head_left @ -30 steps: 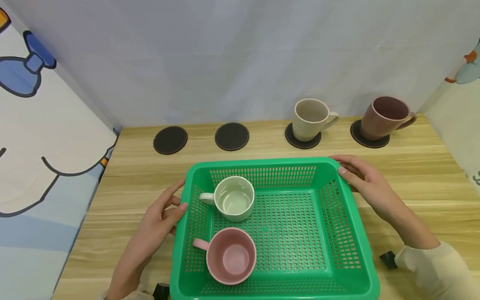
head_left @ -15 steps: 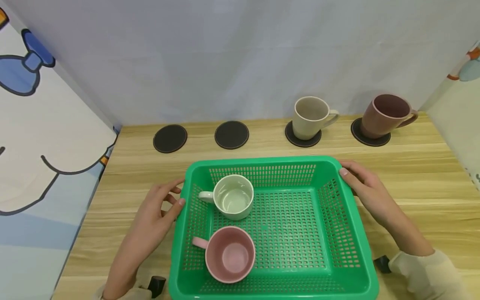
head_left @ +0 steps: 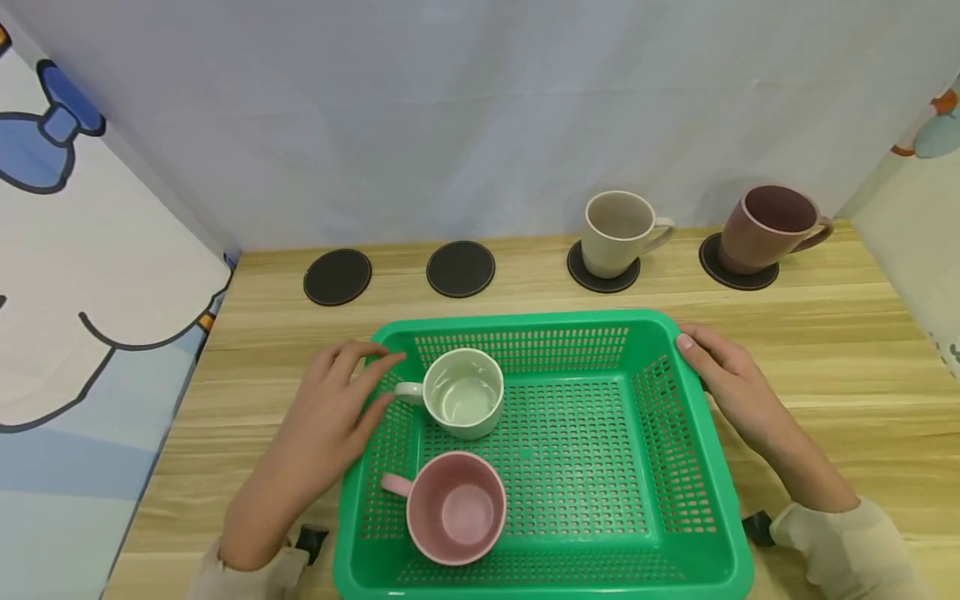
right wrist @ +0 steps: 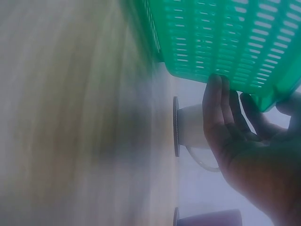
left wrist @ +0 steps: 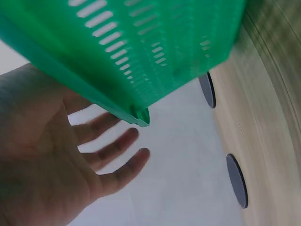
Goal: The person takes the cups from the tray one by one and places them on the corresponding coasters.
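A green plastic basket (head_left: 525,575) holds a pale green cup (head_left: 463,395) and, nearer me, a pink cup (head_left: 456,508). Both cup handles point left. My left hand (head_left: 326,412) hovers over the basket's left rim with its fingers spread. Its fingertips are close to the pale green cup's handle, apart from it as far as I can see. On the far right corner of the basket, my right hand (head_left: 731,379) grips the rim, thumb on top and the other fingers outside the wall, as the right wrist view shows (right wrist: 249,136).
Along the back of the wooden table (head_left: 247,350) lie two bare black coasters, one at left (head_left: 337,277) and one beside it (head_left: 461,268). A beige mug (head_left: 617,233) and a brown-mauve mug (head_left: 772,229) stand on coasters at the back right. A pale cloth wall rises behind.
My left hand has let go of the basket's left rim and moved up and inward over it, toward the pale green cup's handle. The right hand keeps its grip.
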